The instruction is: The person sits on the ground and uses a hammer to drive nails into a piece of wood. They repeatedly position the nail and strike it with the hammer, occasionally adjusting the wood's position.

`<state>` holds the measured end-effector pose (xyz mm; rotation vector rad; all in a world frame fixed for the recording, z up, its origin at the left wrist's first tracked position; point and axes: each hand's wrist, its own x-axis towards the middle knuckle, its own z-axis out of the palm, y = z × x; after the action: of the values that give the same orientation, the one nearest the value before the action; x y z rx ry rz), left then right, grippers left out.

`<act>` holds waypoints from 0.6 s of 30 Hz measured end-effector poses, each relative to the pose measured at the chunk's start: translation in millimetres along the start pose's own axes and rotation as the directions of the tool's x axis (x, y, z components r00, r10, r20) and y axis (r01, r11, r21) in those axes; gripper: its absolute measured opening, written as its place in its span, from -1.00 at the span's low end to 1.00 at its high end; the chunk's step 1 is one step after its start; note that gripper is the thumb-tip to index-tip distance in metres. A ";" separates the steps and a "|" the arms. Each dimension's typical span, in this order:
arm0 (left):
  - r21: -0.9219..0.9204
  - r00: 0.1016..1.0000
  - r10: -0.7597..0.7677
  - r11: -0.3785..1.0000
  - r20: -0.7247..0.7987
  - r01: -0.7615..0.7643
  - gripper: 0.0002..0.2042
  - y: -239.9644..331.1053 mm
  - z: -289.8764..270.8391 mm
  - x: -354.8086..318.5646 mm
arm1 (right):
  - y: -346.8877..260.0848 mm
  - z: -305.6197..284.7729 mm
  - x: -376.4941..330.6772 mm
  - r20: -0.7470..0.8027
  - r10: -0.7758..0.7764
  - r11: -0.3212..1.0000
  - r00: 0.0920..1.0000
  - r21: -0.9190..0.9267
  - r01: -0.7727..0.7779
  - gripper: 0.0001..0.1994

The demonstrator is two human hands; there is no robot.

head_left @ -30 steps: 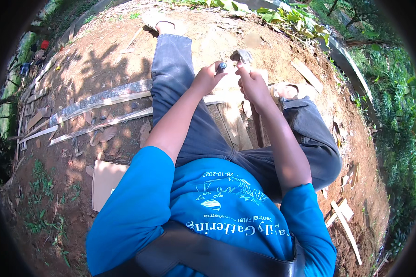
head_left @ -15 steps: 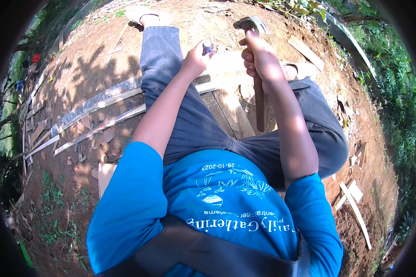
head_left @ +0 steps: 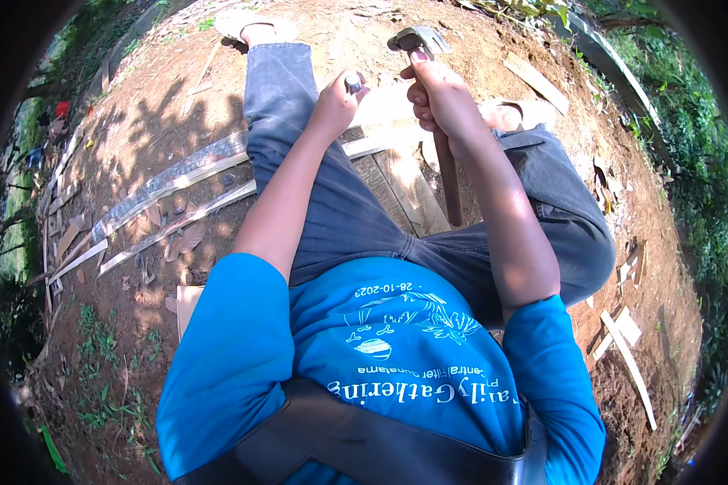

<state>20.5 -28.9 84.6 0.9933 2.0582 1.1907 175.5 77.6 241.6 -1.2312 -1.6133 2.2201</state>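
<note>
My right hand (head_left: 447,103) grips a claw hammer (head_left: 448,190) high on its brown handle. The hammer's metal head (head_left: 419,40) rises beyond my fingers, while the handle's lower end hangs toward my lap. To the left, my left hand (head_left: 336,107) is closed around a short upright tool with a dark, round end (head_left: 353,82); its lower part is hidden, perhaps a chisel. The hammer head is apart from that end, up and to the right. Between my legs lie wooden boards (head_left: 404,182), and a pale, sunlit board passes under my hands.
Long wood strips (head_left: 174,182) stretch left from under my left leg. A short board (head_left: 535,83) lies on the soil at upper right. Crossed wood scraps (head_left: 619,339) sit right of my bent knee. Green plants (head_left: 675,113) border the right side.
The hammer and my right hand have shifted slightly left and away from me. My left hand has moved a little left, and the round end of its tool now faces up more.
</note>
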 end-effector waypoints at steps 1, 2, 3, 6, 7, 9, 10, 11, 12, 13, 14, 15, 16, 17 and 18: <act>0.002 1.000 0.008 1.000 -0.001 -0.008 -0.80 -1.3 0.4 0.5 | 0.9 0.2 -0.3 0.000 0.001 1.000 1.000 0.005 -0.001 -0.63; 0.004 1.000 0.016 1.000 -0.002 -0.016 -0.79 -2.4 1.0 0.9 | 1.3 0.4 -0.4 -0.012 0.005 1.000 1.000 -0.002 -0.005 -0.63; -0.007 1.000 0.022 1.000 0.014 -0.022 -0.79 -3.4 2.2 0.6 | 1.5 0.7 -0.4 -0.024 0.009 1.000 1.000 -0.009 -0.010 -0.63; -0.022 0.997 0.073 0.997 0.027 -0.072 -0.79 -11.3 5.2 -0.3 | 2.4 2.4 0.3 -0.023 0.022 1.000 0.999 0.000 -0.022 -0.63; -0.016 0.994 0.108 0.994 0.018 -0.107 -0.79 -13.4 6.2 -1.4 | 3.1 2.6 0.1 -0.020 0.026 1.000 0.999 0.008 -0.026 -0.63; -0.002 0.990 0.142 0.990 0.007 -0.142 -0.77 -17.3 7.8 -2.5 | 3.8 3.2 0.0 -0.018 0.018 1.000 1.000 0.004 -0.018 -0.62; 0.007 0.990 0.142 0.990 0.003 -0.142 -0.76 -18.6 8.4 -2.5 | 3.7 3.4 0.4 -0.016 0.014 1.000 1.000 0.002 -0.014 -0.62; 0.016 0.990 0.142 0.990 -0.001 -0.142 -0.74 -18.7 8.4 -2.9 | 6.0 4.2 1.6 -0.030 0.015 1.000 0.999 -0.014 -0.016 -0.61; 0.031 0.991 0.136 0.990 -0.009 -0.136 -0.74 -22.5 10.7 -3.3 | 11.2 5.3 3.7 -0.044 0.016 0.999 0.999 -0.031 -0.017 -0.61; 0.047 0.991 0.134 0.990 -0.024 -0.133 -0.74 -25.4 11.2 -1.4 | 14.1 7.3 6.9 -0.053 0.011 0.999 0.999 -0.050 -0.014 -0.60; 0.064 0.990 0.133 0.989 -0.039 -0.130 -0.74 -28.3 10.6 1.1 | 17.3 9.6 6.6 -0.049 -0.011 0.995 0.999 -0.101 0.006 -0.59; 0.063 0.992 0.120 0.991 -0.033 -0.118 -0.74 -31.2 11.3 -0.2 | 21.3 12.4 3.8 -0.043 -0.034 0.988 0.998 -0.151 0.027 -0.58; 0.058 0.994 0.109 0.993 -0.030 -0.107 -0.75 -26.5 13.5 -4.8 | 23.7 15.1 2.7 -0.037 -0.058 0.977 0.998 -0.206 0.049 -0.57; 0.053 0.995 0.097 0.994 -0.027 -0.096 -0.74 -21.9 15.2 -5.4 | 22.4 14.3 1.7 -0.037 -0.085 0.967 0.996 -0.243 0.074 -0.48; 0.040 0.995 0.092 0.995 -0.025 -0.091 -0.75 -22.5 17.5 -0.7 | 20.2 14.2 -0.5 -0.053 -0.178 0.958 0.983 -0.239 0.161 -0.49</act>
<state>27.0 -28.6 56.9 1.1067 2.0831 1.2206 173.1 58.5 226.2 -1.1611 -1.9161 1.9037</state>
